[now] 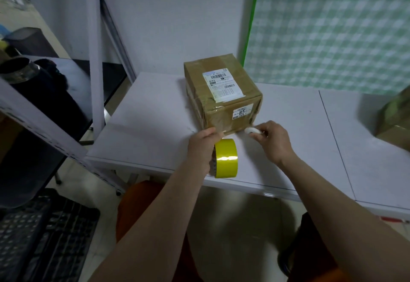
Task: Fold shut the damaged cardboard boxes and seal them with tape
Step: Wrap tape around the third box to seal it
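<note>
Cardboard box (221, 95) sits closed on the white tabletop (150, 126), turned so one corner faces the person, with a white shipping label (223, 85) on its top and a smaller sticker (242, 112) marked 85 on the near side. Glossy clear tape bands run across its top and down its faces. Both hands are at the foot of the box's near face, lower than its top and between it and the tabletop's front edge.

The left hand (203, 148) has its grip curled round a yellow tape roll (225, 158), which stands on edge just in front of the box; the fingertips reach up to the box's bottom edge, where a stretch of tape seems to run from the roll onto the cardboard, though the join itself is hard to make out. The right hand (274, 140) lies just beside the box's near right corner, its grip closed in a pinch on a small white object (251, 131) whose kind cannot be told; that object points toward the box's lower corner and is very near it.

A second brown box (393, 122) shows blurred at the right edge of the tabletop, well apart from the first. A green checked cloth (332, 26) hangs behind, and a dark keyboard (44, 233) lies low at the left.
</note>
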### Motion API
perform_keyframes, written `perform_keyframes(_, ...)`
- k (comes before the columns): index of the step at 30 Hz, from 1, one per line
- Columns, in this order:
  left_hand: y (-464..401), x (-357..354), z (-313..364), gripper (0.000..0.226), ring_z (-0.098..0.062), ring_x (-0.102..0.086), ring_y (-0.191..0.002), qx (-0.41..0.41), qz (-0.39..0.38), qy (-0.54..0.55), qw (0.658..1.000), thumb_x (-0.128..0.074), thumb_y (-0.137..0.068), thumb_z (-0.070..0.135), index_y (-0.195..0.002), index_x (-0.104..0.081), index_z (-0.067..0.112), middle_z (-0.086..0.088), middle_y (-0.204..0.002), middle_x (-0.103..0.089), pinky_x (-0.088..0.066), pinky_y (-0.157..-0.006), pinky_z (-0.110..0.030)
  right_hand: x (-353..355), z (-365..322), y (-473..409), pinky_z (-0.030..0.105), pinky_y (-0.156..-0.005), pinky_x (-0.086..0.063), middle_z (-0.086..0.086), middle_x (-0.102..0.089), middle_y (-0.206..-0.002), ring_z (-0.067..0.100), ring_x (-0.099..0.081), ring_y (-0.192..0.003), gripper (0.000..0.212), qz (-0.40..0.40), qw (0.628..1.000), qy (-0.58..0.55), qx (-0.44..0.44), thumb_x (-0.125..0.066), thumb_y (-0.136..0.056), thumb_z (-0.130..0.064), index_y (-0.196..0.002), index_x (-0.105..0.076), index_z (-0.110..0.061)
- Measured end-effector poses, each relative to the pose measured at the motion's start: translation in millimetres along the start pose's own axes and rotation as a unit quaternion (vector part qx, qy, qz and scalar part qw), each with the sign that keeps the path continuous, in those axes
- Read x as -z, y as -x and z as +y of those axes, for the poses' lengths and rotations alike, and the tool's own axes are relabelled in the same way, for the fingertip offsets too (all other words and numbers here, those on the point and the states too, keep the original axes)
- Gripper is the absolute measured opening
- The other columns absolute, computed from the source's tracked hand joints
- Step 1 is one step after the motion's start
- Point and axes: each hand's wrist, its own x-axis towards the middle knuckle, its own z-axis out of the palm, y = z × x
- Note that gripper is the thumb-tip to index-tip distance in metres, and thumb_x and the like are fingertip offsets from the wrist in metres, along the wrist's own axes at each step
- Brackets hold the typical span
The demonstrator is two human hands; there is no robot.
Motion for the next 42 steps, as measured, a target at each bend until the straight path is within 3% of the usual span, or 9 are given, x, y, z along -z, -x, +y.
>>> perform_keyframes(5, 1.1, 5.0, 5.1, 0.053, -0.025, -0.062, -0.103, -0.01, -0.011, -0.038, 0.999, -0.073, -0.081, 0.011, -0.13, -0.054, 0.01, -0.01, -0.118, -0.061, -0.05, -0.097, -0.044, -12.1, 15.7, 7.7, 0.027, -0.087, -0.04, 0.014, -0.064, -0.116, 0.03, -0.057, -0.109, 0.039, -0.023, 0.991, -0.062, -0.117, -0.064, -0.087, -0.015, -0.126, -0.058, -0.009)
perform_keyframes(8, 5.4, 6.8, 7.4, 0.055, -0.024, -0.062, -0.104, -0.015, -0.018, -0.034, 0.999, -0.071, -0.083, 0.01, -0.133, -0.051, 0.009, -0.007, -0.114, -0.06, -0.049, -0.098, -0.043, -15.9, 13.7, 5.2, 0.038, -0.096, -0.039, 0.014, -0.055, -0.122, 0.032, -0.047, -0.118, 0.045, -0.006, 0.994, -0.024, -0.104, -0.065, -0.086, -0.019, -0.129, -0.053, -0.011)
perform_keyframes(12, 14.4, 8.2, 5.9, 0.05, -0.019, -0.064, -0.101, -0.061, -0.039, -0.07, 0.995, -0.068, -0.086, 0.01, -0.133, -0.052, 0.011, -0.006, -0.111, -0.064, -0.051, -0.095, -0.039, -13.3, -13.4, 8.6, 0.034, -0.08, -0.046, 0.007, -0.065, -0.089, 0.02, -0.059, -0.082, 0.011, 0.014, 0.992, -0.113, -0.051, -0.061, -0.089, -0.016, -0.095, -0.067, -0.009)
perform_keyframes(15, 22.5, 8.4, 4.8, 0.045, -0.011, -0.064, -0.097, -0.116, -0.041, -0.124, 0.985, -0.067, -0.088, 0.014, -0.131, -0.054, 0.016, -0.004, -0.112, -0.067, -0.053, -0.089, -0.03, -11.6, -34.0, 19.5, 0.03, -0.065, -0.05, 0.007, -0.063, -0.076, 0.016, -0.057, -0.065, 0.023, -0.046, 0.957, -0.272, -0.093, -0.058, -0.093, -0.022, -0.091, -0.065, 0.0)
perform_keyframes(18, 31.5, 4.9, 5.0, 0.039, -0.006, -0.063, -0.09, -0.165, -0.041, -0.162, 0.972, -0.065, -0.088, 0.016, -0.127, -0.057, 0.02, 0.0, -0.102, -0.069, -0.051, -0.079, -0.02, -11.3, -40.8, 29.7, 0.031, -0.067, -0.051, 0.012, -0.064, -0.082, 0.019, -0.061, -0.07, 0.027, -0.086, 0.913, -0.375, -0.139, -0.061, -0.091, -0.025, -0.095, -0.065, 0.001)
perform_keyframes(22, 44.6, -4.2, 7.1, 0.035, -0.007, -0.064, -0.088, -0.196, -0.066, -0.172, 0.963, -0.066, -0.088, 0.015, -0.122, -0.06, 0.022, -0.001, -0.098, -0.069, -0.051, -0.078, -0.021, 3.4, -42.8, 41.7, 0.032, -0.07, -0.052, 0.01, -0.067, -0.079, 0.019, -0.062, -0.07, 0.009, -0.07, 0.874, -0.452, -0.164, -0.064, -0.088, -0.01, -0.085, -0.067, -0.002)
perform_keyframes(27, 60.5, -33.4, 5.6, 0.026, -0.001, -0.06, -0.085, -0.216, -0.107, -0.165, 0.956, -0.065, -0.089, 0.011, -0.112, -0.065, 0.022, 0.005, -0.093, -0.064, -0.049, -0.076, -0.015, 28.8, -31.0, 56.9, 0.035, -0.073, -0.056, 0.014, -0.066, -0.078, 0.02, -0.063, -0.071, 0.007, 0.01, 0.876, -0.451, -0.168, -0.066, -0.083, -0.002, -0.076, -0.066, -0.004)
perform_keyframes(32, 76.6, -72.4, -0.9, 0.022, -0.015, -0.063, -0.095, -0.214, -0.138, -0.164, 0.953, -0.063, -0.09, 0.014, -0.101, -0.068, 0.032, -0.002, -0.099, -0.066, -0.05, -0.082, -0.03, 58.5, -6.6, 75.0, 0.023, -0.06, -0.053, 0.007, -0.065, -0.069, 0.011, -0.061, -0.06, 0.01, 0.088, 0.876, -0.448, -0.157, -0.068, -0.08, 0.002, -0.074, -0.068, -0.005)
perform_keyframes(42, 99.2, -136.5, -12.8, 0.024, -0.024, -0.065, -0.087, -0.093, -0.142, -0.12, 0.978, -0.06, -0.091, 0.03, -0.073, -0.073, 0.019, -0.001, -0.084, -0.07, -0.053, -0.085, -0.043, 92.9, 40.3, 100.5, 0.016, -0.06, -0.05, 0.005, -0.069, -0.08, 0.011, -0.063, -0.07, 0.017, 0.162, 0.851, -0.469, -0.171, -0.065, -0.082, 0.004, -0.078, -0.071, -0.011)
